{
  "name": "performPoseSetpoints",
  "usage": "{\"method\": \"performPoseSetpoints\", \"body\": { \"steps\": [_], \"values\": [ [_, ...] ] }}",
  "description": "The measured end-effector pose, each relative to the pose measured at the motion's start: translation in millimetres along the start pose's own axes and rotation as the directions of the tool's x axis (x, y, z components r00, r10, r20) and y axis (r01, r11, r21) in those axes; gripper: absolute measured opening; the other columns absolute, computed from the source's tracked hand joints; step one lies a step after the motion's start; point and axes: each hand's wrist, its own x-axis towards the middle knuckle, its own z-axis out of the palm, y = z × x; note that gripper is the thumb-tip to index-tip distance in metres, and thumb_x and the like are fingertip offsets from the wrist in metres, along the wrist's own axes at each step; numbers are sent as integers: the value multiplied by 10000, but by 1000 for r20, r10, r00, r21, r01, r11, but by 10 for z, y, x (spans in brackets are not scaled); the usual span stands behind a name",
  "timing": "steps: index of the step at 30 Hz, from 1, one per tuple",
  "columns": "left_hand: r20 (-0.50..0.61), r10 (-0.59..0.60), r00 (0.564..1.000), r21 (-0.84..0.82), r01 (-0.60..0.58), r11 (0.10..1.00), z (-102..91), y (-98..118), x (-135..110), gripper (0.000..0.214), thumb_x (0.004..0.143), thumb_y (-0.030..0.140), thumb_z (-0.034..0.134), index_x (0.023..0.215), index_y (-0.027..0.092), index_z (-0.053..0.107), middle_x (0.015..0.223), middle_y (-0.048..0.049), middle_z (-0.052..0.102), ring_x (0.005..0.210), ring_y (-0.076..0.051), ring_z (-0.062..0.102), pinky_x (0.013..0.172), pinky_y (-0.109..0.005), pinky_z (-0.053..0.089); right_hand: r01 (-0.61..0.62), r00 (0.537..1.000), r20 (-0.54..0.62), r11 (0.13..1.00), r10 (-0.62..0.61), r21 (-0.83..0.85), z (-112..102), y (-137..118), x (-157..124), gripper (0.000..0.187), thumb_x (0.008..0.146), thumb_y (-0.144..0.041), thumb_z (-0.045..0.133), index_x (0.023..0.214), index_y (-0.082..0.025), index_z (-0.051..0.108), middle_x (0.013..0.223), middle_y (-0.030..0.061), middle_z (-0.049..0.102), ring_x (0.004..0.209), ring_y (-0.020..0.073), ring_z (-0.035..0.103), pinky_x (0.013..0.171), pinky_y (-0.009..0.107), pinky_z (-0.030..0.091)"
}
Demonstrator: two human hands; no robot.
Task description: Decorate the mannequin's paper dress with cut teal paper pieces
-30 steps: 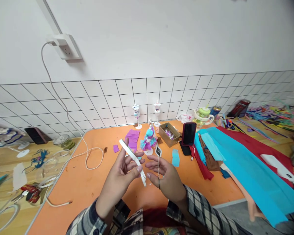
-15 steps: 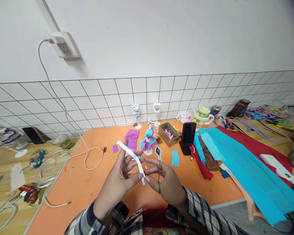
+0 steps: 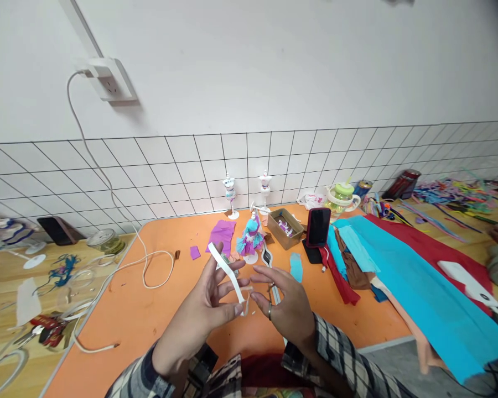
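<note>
My left hand holds a narrow white strip that looks like tape, its lower end pinched at the thumb tip. The strip slants up to the left across the fingers. From its lower end a thin translucent film curls away toward my right hand, whose thumb and fingertips are closed at the film's edge. Just beyond the hands, a small dress form wears a purple and blue ruffled dress. Purple cloth lies to its left, and silver-handled scissors lie partly hidden behind my right hand.
Two small mannequins stand by the wall. Right of the dress form sit a cardboard box, a phone on a stand and a green-lidded jug. Blue cloth covers the right side. A white cable loops over the orange table.
The right hand has drawn slightly to the right of the strip, and the translucent film now shows between strip and fingers. The left hand still holds the strip, turned slightly more upright.
</note>
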Motion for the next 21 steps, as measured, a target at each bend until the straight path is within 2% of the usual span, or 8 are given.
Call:
{"method": "performPoseSetpoints", "body": {
  "steps": [2,4,5,7,9,10,12,21],
  "values": [
    [-42,23,999,28,-22,999,-4,9,6,1052,727,118,702,1454,461,24,1452,-91,352,1180,-253,507,794,-322,530,-34,999,-19,999,35,41,-110,-40,1,357,795,-294,622,1144,-219,608,1035,72,704,976,212,632,892,354,466],
    [-75,49,996,57,-45,997,-5,15,14,1039,739,122,690,1453,462,16,1440,-86,362,1182,-251,503,777,-315,536,-128,983,140,988,114,90,-239,-113,-5,301,818,-334,594,1075,-191,652,883,62,730,841,191,655,832,322,480],
    [-81,57,995,66,-52,996,-3,16,18,1039,741,124,686,1452,464,9,1437,-84,363,1184,-251,500,773,-314,538,-203,930,335,971,152,123,-295,-155,-10,275,824,-373,587,996,-181,685,781,49,729,718,169,650,738,286,491],
    [-76,58,995,81,-52,995,9,13,23,1047,738,124,684,1450,467,-3,1436,-81,357,1193,-256,492,765,-311,540,-359,710,686,920,160,158,-363,-227,-23,347,838,-454,562,897,-149,714,696,48,716,595,136,613,592,222,461],
    [-59,44,997,92,-39,995,27,10,23,1061,731,121,684,1449,469,-15,1440,-83,347,1200,-262,484,758,-309,542,-442,526,840,887,134,135,-364,-263,-39,429,834,-514,550,863,-123,724,684,52,710,539,109,575,501,179,400],
    [-50,38,998,97,-33,995,38,10,20,1066,728,120,685,1448,469,-19,1443,-84,339,1203,-265,479,759,-311,543,-447,485,864,887,133,115,-347,-266,-46,456,831,-536,547,856,-118,727,680,49,707,522,98,558,476,167,374],
    [-34,29,999,107,-25,994,57,14,12,1076,721,119,686,1447,469,-26,1449,-84,327,1205,-266,473,767,-318,544,-417,460,875,907,149,65,-297,-256,-58,487,826,-569,539,827,-123,734,651,34,694,500,84,533,456,157,345],
    [3,31,1000,159,-31,987,96,-9,-22,1091,711,96,666,1444,479,-47,1477,-96,280,1206,-293,467,677,-291,560,-369,487,845,929,222,-31,-234,-346,-22,452,776,-592,597,831,-170,748,592,8,674,572,108,584,506,150,383]
  ]
}}
